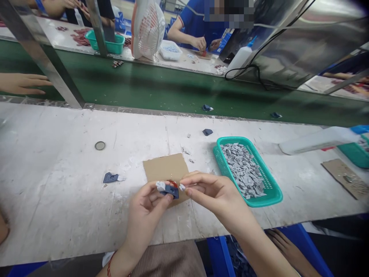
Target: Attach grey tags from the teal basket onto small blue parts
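My left hand [147, 207] is closed on a small dark blue part [172, 191] with a pale grey piece [160, 186] at its left end. Between thumb and forefinger, my right hand [211, 188] pinches a tiny light grey piece [182, 187], just right of the blue part. Both hands are over a square of brown cardboard [164, 165], where a reddish-orange patch [173, 183] shows behind the blue part. To the right stands a green plastic basket [278, 194] full of small grey pieces [242, 167].
Another blue part [111, 177] and a bottle cap [100, 145] lie left on the white table [57, 154]. A white bottle [317, 139] lies at right. Behind runs a green belt [144, 84] with parts on it. A metal post [43, 54] rises left; co-workers sit opposite.
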`<action>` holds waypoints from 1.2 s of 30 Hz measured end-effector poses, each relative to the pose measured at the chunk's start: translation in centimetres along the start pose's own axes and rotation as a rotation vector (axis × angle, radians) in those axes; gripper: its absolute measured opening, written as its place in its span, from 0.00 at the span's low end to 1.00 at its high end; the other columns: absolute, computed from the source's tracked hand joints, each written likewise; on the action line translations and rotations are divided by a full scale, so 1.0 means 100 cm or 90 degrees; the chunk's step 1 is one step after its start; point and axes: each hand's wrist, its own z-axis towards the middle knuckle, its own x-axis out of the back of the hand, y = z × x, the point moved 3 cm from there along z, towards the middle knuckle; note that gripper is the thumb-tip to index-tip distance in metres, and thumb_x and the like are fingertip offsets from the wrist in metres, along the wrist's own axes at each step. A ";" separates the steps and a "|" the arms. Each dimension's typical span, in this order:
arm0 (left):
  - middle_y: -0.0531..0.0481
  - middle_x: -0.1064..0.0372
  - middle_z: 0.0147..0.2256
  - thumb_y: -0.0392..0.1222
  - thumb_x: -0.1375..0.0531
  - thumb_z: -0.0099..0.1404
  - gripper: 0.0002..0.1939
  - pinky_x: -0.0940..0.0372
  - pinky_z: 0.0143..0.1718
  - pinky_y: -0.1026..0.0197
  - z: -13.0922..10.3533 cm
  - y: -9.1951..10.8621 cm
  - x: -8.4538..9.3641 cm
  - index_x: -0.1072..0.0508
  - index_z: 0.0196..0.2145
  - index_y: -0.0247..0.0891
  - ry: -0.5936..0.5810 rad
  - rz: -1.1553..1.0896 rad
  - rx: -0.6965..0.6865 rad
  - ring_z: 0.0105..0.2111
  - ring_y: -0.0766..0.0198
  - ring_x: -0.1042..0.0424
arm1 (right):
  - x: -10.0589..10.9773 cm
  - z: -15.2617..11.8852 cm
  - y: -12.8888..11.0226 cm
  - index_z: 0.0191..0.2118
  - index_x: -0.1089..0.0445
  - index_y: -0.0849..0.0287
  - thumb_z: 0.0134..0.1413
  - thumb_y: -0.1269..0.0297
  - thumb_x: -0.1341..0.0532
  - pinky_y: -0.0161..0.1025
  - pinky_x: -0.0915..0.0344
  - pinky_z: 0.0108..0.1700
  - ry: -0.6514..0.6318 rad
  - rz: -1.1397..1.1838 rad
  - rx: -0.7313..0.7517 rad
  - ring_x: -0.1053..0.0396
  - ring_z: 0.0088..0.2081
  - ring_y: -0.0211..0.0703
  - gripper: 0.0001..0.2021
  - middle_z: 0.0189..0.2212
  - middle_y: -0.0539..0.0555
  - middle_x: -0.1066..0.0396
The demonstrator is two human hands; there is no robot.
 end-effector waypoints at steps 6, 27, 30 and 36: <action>0.46 0.20 0.40 0.39 0.32 0.58 0.09 0.27 0.43 0.61 -0.002 0.000 -0.006 0.22 0.38 0.38 0.015 -0.039 -0.029 0.41 0.58 0.21 | -0.005 -0.004 -0.016 0.36 0.21 0.56 0.54 0.69 0.36 0.39 0.25 0.42 0.004 -0.090 0.054 0.24 0.38 0.43 0.06 0.34 0.53 0.22; 0.46 0.22 0.40 0.42 0.30 0.57 0.12 0.29 0.44 0.59 -0.007 0.012 -0.004 0.17 0.40 0.43 -0.025 0.064 -0.097 0.43 0.54 0.24 | -0.015 -0.007 -0.002 0.34 0.30 0.57 0.55 0.49 0.34 0.35 0.29 0.34 -0.104 0.154 -0.056 0.31 0.33 0.37 0.15 0.32 0.50 0.30; 0.46 0.23 0.34 0.44 0.31 0.58 0.13 0.29 0.39 0.58 -0.007 0.016 -0.010 0.17 0.41 0.41 -0.047 0.069 -0.112 0.34 0.57 0.25 | -0.024 -0.012 0.004 0.39 0.36 0.56 0.62 0.46 0.41 0.31 0.34 0.32 -0.097 0.194 -0.023 0.35 0.30 0.33 0.16 0.31 0.47 0.36; 0.46 0.25 0.30 0.48 0.34 0.61 0.12 0.29 0.39 0.56 -0.007 0.009 -0.019 0.18 0.39 0.40 -0.057 0.088 -0.076 0.37 0.53 0.25 | -0.038 -0.014 0.016 0.40 0.41 0.53 0.65 0.48 0.45 0.29 0.45 0.24 -0.059 0.255 -0.018 0.45 0.23 0.30 0.14 0.30 0.45 0.41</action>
